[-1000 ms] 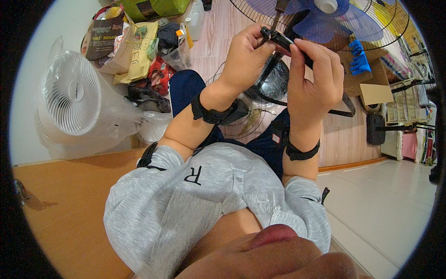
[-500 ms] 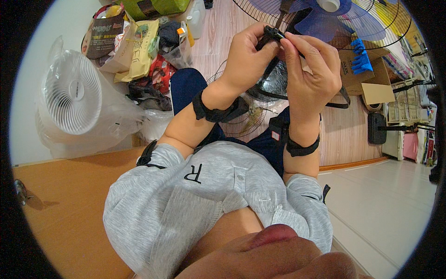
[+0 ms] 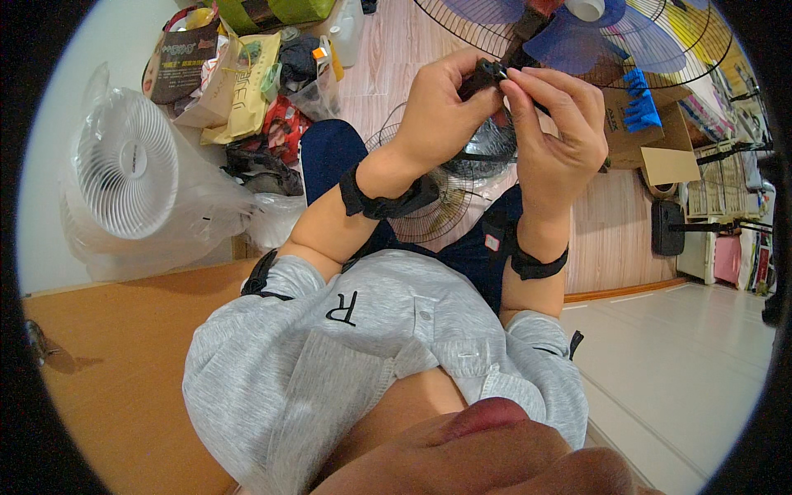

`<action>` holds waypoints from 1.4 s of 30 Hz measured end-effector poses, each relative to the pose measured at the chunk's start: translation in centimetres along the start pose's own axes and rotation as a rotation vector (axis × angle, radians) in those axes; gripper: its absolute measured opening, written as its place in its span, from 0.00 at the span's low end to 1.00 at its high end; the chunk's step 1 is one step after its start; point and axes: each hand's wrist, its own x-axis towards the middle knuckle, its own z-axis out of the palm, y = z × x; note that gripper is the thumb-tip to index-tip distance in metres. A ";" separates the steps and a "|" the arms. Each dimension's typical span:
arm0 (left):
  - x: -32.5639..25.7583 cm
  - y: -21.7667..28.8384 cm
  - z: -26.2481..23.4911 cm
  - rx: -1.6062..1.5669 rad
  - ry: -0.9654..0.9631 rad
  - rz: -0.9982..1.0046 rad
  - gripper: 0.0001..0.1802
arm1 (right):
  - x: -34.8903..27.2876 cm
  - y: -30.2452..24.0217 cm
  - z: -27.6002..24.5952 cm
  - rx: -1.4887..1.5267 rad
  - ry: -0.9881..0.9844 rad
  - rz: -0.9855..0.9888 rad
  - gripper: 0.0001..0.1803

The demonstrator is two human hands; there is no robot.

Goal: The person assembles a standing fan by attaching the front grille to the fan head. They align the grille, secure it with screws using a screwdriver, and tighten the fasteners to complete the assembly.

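Up in front of me, my left hand point(image 3: 450, 103) is closed around a dark strap-like piece with a small black fitting point(image 3: 493, 71) at its end. The exact kind of this piece is hard to make out. My right hand point(image 3: 561, 115) pinches the fitting's edge between thumb and fingertips, where a thin shiny edge shows. The two hands nearly touch. Just beyond them is a fan with blue blades point(image 3: 569, 45) behind a black wire guard. Below the hands, a clear-wrapped dark thing point(image 3: 487, 153) and a round wire grille point(image 3: 441, 214) lie by my legs.
A white fan in clear plastic point(image 3: 124, 165) stands at the left. Bags and a yellow packet point(image 3: 247, 87) are heaped at the far left. To the right are an opened cardboard box point(image 3: 668, 157) with a blue fringed thing point(image 3: 642, 103) and a black flat case point(image 3: 667, 229).
The small black fitting and the hands have shifted slightly right. The dark strap-like piece has turned, and a black loop at the right of my wrist has mostly gone from sight.
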 end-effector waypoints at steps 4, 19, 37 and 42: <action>-0.2 -0.1 0.1 0.001 -0.007 -0.013 0.07 | 0.5 -0.7 -0.4 -0.168 -0.029 -0.094 0.10; -0.7 0.2 -0.2 0.140 -0.102 -0.085 0.08 | 1.4 -1.1 -2.8 0.113 -0.204 0.256 0.08; -0.3 0.6 -0.3 0.379 0.076 -0.032 0.08 | 1.0 0.4 -4.4 0.276 -0.269 0.492 0.07; -0.4 1.3 -0.5 0.398 0.042 -0.025 0.09 | 1.0 0.4 -5.1 0.347 -0.277 0.543 0.07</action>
